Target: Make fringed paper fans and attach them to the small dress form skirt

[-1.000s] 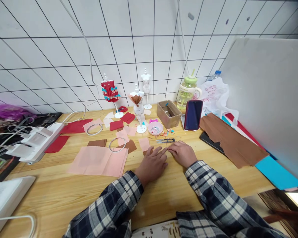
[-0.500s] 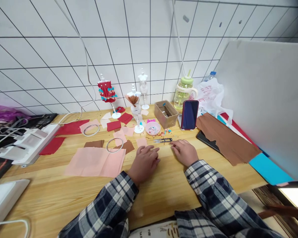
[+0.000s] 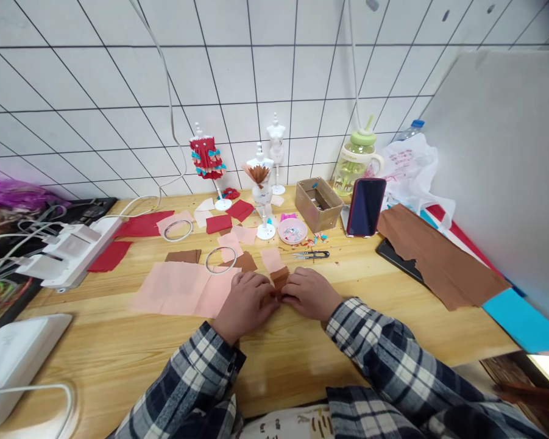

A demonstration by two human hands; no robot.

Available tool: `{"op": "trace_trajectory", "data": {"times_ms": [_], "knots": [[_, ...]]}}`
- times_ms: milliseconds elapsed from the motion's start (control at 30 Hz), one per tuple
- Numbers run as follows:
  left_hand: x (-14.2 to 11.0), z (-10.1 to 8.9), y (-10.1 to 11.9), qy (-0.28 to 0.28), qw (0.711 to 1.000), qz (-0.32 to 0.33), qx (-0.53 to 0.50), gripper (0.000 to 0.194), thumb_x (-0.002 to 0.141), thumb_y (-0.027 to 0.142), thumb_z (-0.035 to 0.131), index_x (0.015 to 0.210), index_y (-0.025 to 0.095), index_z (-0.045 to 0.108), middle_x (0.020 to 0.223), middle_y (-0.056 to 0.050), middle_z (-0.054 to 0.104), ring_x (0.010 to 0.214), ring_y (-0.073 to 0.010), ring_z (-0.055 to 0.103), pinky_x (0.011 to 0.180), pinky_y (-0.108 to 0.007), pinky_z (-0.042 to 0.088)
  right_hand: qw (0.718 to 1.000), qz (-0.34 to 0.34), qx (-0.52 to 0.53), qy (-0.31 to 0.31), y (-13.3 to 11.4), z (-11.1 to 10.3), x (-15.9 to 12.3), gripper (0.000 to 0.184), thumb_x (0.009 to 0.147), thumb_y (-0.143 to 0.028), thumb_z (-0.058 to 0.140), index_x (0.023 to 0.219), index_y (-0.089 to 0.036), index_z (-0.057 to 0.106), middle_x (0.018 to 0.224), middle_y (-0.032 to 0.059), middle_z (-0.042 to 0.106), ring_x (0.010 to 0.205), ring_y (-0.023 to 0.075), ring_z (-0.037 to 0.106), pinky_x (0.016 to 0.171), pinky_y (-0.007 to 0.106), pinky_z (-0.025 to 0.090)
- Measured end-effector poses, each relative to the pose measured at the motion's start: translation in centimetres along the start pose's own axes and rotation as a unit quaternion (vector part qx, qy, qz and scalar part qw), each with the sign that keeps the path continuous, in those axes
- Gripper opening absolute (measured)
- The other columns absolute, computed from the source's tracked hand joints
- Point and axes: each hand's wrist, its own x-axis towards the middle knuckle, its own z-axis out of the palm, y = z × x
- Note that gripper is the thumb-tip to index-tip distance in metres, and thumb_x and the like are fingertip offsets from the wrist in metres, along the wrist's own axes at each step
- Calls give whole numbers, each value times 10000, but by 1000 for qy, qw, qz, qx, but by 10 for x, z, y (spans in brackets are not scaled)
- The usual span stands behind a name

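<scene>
My left hand [image 3: 249, 303] and my right hand [image 3: 311, 292] meet over the table, fingers closed on a small brown piece of thin paper or cloth [image 3: 279, 279]. Its far part shows between them; the near edge is hidden by my fingers. Just beyond it lies a pale pink square [image 3: 272, 260]. A pair of thread snips [image 3: 311, 255] rests past my right hand. Left of my left hand are a large pink sheet [image 3: 173, 289] and a metal ring [image 3: 221, 260]. A white mini dress form [image 3: 262, 195] with pleated brown trim stands behind.
A second dress form [image 3: 205, 160] wears red ruffles with blue bows; a bare one [image 3: 276, 149] stands at the wall. Beyond the snips are a pink dish [image 3: 293, 239], a cardboard box [image 3: 322, 216] and a propped phone [image 3: 366, 207]. A power strip [image 3: 80, 256] lies left.
My hands have come together from lying apart on the table, and the brown piece now shows between them. The snips lie free of my right fingers. The view has shifted slightly.
</scene>
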Motion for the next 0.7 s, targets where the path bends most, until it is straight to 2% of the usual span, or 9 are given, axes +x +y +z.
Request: {"op": "trace_trajectory", "data": {"times_ms": [133, 267, 400, 700], "knots": [[2, 1, -2, 22, 1000, 5, -2, 131, 865, 338, 623, 921, 233, 676, 980, -40, 670, 965, -234, 540, 865, -425, 350, 1000, 18, -1, -4, 0, -1, -3, 173, 924, -324, 559, 939, -218, 695, 883, 38, 669, 861, 188, 526, 760, 330, 380], [3, 4, 2, 6, 999, 46, -7, 143, 844, 346, 661, 928, 235, 691, 952, -42, 675, 944, -230, 539, 851, -411, 368, 1000, 26, -2, 2, -1, -3, -6, 148, 909, -303, 576, 965, -210, 676, 952, 45, 666, 884, 190, 517, 779, 328, 374], [4, 7, 6, -2, 999, 52, 2, 116, 867, 331, 638, 900, 241, 703, 927, -31, 679, 926, -220, 540, 844, -411, 368, 1000, 23, -7, -8, 0, -1, -8, 153, 906, -316, 579, 879, -208, 685, 890, 42, 655, 843, 187, 505, 757, 324, 362], [3, 9, 10, 9, 998, 57, 38, 134, 897, 269, 587, 890, 251, 719, 880, -27, 689, 888, -210, 547, 835, -415, 360, 999, 25, -32, 1, -4, -3, -10, 182, 913, -336, 569, 895, -215, 703, 879, 42, 666, 827, 190, 514, 741, 335, 365]]}}
